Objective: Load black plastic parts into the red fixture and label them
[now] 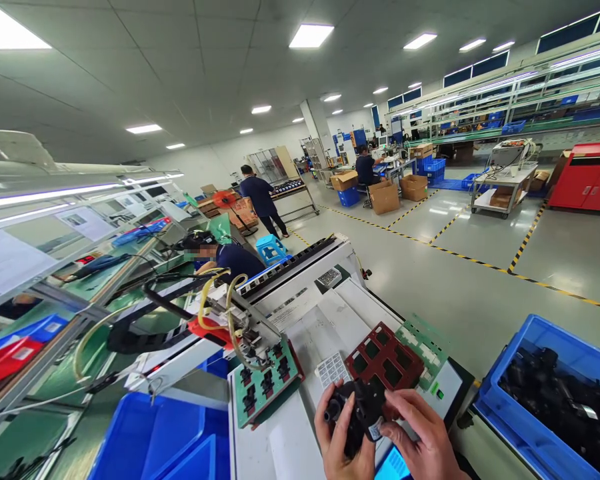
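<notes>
My left hand (341,437) is closed around a black moulded plastic part (357,410) with a short round tube at its left side and a small pale label. My right hand (420,427) pinches the same part at its right side, near the label. Just beyond my hands lies a dark red fixture plate (384,357) with rectangular cut-outs. A white gridded pad (333,369) rests to its left. Further left, a green fixture board (265,387) carries several small black pieces beneath the machine head (253,340).
A blue bin (495,427) of black parts stands at the right, and blue bins (147,433) sit lower left. The machine's white gantry beam (300,267) crosses ahead. A co-worker (235,260) bends at the left bench; another person (260,197) stands beyond.
</notes>
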The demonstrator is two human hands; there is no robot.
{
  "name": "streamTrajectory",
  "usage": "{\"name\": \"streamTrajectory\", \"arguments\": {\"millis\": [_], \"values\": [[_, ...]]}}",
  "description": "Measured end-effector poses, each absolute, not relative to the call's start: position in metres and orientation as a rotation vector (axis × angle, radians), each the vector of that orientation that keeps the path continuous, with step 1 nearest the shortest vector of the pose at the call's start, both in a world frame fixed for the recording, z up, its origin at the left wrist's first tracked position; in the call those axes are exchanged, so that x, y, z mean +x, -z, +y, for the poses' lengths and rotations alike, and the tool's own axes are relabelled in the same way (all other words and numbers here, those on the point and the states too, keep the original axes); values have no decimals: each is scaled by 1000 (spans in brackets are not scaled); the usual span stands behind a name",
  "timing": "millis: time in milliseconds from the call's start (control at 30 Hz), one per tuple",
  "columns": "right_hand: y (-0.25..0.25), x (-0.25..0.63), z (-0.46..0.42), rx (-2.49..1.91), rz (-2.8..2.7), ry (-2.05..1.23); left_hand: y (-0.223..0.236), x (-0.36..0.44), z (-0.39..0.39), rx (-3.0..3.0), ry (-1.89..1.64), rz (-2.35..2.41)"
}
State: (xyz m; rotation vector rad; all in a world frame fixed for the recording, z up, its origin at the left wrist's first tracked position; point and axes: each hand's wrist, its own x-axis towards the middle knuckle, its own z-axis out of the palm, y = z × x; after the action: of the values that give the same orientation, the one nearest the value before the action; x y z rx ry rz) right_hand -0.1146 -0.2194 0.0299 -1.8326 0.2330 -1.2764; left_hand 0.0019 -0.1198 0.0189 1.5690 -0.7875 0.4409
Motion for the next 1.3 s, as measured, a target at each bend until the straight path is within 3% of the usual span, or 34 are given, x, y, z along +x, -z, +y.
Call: {"name": "streamTrajectory", "arguments": {"millis": [367, 767, 967, 1300], "values": [[-38, -117, -227, -1847, 261, 1186, -24, 4, -118, 1617, -461, -835], [-45, -115, -235, -2238, 230, 946, -10, 17, -104, 1701, -463, -1046], [-39, -114, -229, -1644, 330, 797, -7, 19, -100, 1744, -328, -942], [-31, -112, -215, -1828, 267, 1029, -1, 16, -104, 1669, -459, -917]]}}
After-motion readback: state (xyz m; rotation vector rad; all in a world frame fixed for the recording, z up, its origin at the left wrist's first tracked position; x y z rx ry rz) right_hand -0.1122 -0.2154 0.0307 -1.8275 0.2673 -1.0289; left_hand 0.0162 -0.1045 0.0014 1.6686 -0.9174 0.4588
